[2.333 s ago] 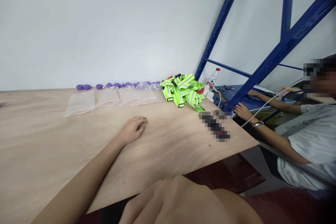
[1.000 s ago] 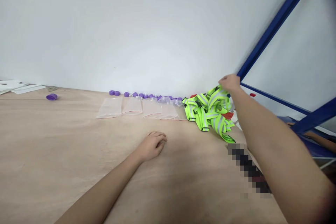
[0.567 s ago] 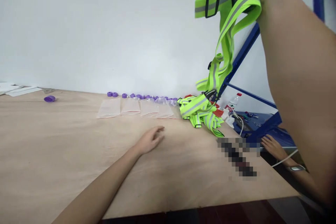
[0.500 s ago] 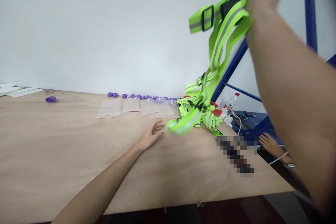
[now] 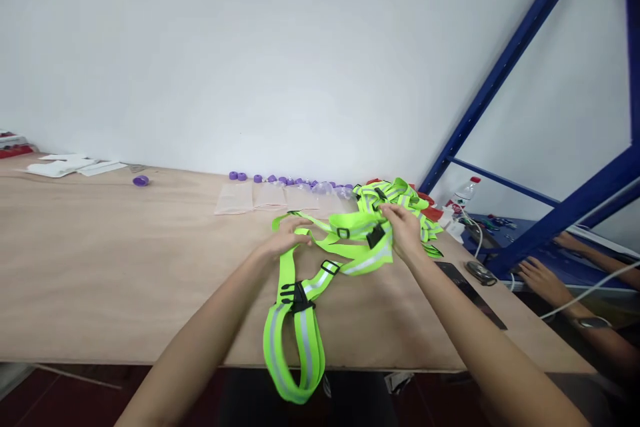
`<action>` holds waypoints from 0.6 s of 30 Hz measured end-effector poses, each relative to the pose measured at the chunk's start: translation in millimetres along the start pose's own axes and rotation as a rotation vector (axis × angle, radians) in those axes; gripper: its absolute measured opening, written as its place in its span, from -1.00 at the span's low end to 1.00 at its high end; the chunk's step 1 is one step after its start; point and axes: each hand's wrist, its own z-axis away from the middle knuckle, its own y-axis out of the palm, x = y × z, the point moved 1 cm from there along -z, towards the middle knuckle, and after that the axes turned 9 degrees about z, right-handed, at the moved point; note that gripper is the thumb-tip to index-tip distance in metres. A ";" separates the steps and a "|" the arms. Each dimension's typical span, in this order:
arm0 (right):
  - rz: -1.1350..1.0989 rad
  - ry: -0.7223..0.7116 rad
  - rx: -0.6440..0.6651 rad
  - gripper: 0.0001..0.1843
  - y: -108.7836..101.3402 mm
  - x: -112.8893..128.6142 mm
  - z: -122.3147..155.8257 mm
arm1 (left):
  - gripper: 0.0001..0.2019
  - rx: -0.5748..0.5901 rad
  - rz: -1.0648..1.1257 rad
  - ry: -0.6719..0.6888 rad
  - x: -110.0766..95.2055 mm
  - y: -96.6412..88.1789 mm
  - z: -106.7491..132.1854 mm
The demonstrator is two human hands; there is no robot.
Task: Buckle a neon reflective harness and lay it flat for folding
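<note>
In the head view, the left hand (image 5: 289, 239) and the right hand (image 5: 405, 232) grip a green strap (image 5: 367, 261); some fingertips are hidden. Its loop (image 5: 306, 341) reaches past the front edge of the tabletop (image 5: 120, 267), which runs out of view leftward. A strap pile (image 5: 397, 192) lies behind the right hand, near the back edge.

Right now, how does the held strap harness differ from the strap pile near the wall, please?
The strap harness is spread between the left hand and right hand, while the strap pile lies heaped. The harness is nearer the front of the table; the pile sits at the back. Both are yellow-green with silvery stripes.
</note>
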 end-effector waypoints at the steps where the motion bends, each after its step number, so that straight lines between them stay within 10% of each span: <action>1: 0.035 0.037 0.039 0.26 -6.6 -18.7 7.7 | -0.34 0.004 -0.011 -0.015 0.3 -10.2 -0.1; 5: 0.288 0.094 0.292 0.24 -30.1 -71.4 34.0 | -0.44 0.053 -0.154 -0.056 5.1 -36.5 -0.1; 11: 0.609 -0.218 0.078 -0.29 -49.0 -65.2 61.0 | -0.47 -0.085 -0.637 0.068 7.9 -34.9 -3.7; 18: 0.886 -0.411 0.696 -0.55 -34.3 -32.2 70.6 | -0.35 0.185 -0.613 0.145 -22.6 12.6 11.7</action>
